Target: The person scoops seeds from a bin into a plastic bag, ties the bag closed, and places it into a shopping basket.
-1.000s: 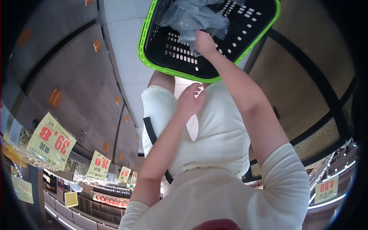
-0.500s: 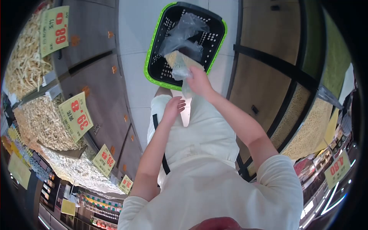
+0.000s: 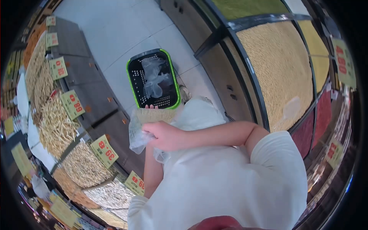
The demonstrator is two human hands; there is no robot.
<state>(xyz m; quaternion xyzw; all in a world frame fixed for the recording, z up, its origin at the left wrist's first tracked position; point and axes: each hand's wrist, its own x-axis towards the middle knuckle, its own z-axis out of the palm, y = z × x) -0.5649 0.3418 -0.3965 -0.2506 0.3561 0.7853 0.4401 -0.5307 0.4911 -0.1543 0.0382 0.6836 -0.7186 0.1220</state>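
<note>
A clear plastic bag of pale grain [image 3: 153, 115] is held in front of the body. My right hand [image 3: 165, 135] is closed on its gathered, crumpled side. My left hand [image 3: 151, 107] lies beneath and behind the bag, with only its fingertips showing past the far edge; its palm is hidden. Beyond the hands, a black basket with a green rim [image 3: 129, 78] stands on the floor. Inside it lie crumpled clear plastic bags [image 3: 154, 78].
Along the left run bins of dried goods [image 3: 57, 124] with price cards [image 3: 104, 150]. On the right, a large bin of pale grain [image 3: 278, 65] adjoins green, yellow and red bins. Grey floor tiles [image 3: 119, 30] run between wooden cabinets.
The grain bag has left the basket and come close to my body in my right hand. My left hand, empty before, is now under it. The view has turned, showing more of the right bins.
</note>
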